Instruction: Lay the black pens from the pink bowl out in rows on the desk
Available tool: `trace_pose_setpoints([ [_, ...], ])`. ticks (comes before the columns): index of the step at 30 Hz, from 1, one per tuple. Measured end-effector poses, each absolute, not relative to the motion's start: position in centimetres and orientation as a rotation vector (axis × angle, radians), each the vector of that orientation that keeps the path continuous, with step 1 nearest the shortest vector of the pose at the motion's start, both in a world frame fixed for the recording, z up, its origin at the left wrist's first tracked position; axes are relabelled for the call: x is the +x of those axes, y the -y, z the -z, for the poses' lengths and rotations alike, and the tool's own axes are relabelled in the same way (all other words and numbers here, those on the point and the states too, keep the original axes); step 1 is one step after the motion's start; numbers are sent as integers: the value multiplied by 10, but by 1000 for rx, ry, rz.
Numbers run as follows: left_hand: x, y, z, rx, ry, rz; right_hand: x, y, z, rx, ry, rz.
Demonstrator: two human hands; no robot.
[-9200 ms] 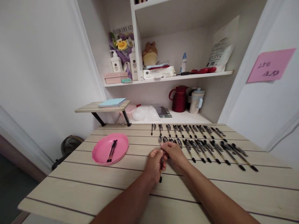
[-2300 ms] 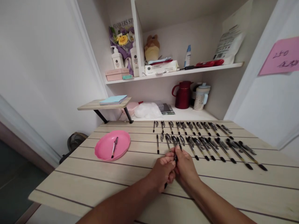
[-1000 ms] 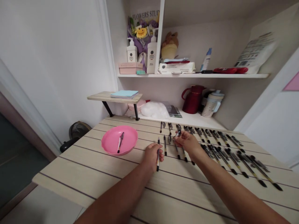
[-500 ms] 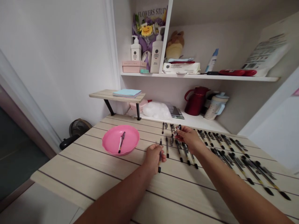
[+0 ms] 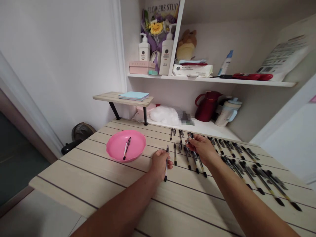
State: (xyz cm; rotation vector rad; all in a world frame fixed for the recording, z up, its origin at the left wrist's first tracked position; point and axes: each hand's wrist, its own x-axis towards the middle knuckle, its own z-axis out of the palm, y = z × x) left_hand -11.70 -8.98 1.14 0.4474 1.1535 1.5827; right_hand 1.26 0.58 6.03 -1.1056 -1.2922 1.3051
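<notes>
My left hand point(image 5: 160, 162) is closed around the middle of a pen point(image 5: 166, 164), held roughly upright in view with its clear tip end away from me. The fingertips of my right hand point(image 5: 201, 146) pinch a small dark, shiny pen cap point(image 5: 190, 135) above the back row; part of it is hidden by the fingers. Just right of my left hand lies an uncapped pen point(image 5: 175, 154), a loose cap point(image 5: 180, 147) beside its far end. Farther back are another pen point(image 5: 171, 134) and cap point(image 5: 174, 131). To the left, a pink bowl point(image 5: 113, 156) contains a pen point(image 5: 127, 148) and a thin white piece.
Two rows of pens point(image 5: 261, 184) with caps alongside stretch across the right of the slatted table point(image 5: 81, 184). Behind are a small raised stand point(image 5: 108, 96), a white plastic bag point(image 5: 164, 115), a red jug point(image 5: 206, 105) and a pale tumbler point(image 5: 228, 112). A shelf point(image 5: 222, 80) hangs above.
My left hand, with the pen, has shifted slightly left, and the pen has turned a little. My right hand stays at nearly the same place, pinching the cap. The whole view has shifted slightly.
</notes>
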Motion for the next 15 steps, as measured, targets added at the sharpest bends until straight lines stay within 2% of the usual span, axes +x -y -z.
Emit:
trace_pose_setpoints([
  [15,-118,85,-5,448,-1214,-1681,-66,-61,-45,-1731,2173,-811],
])
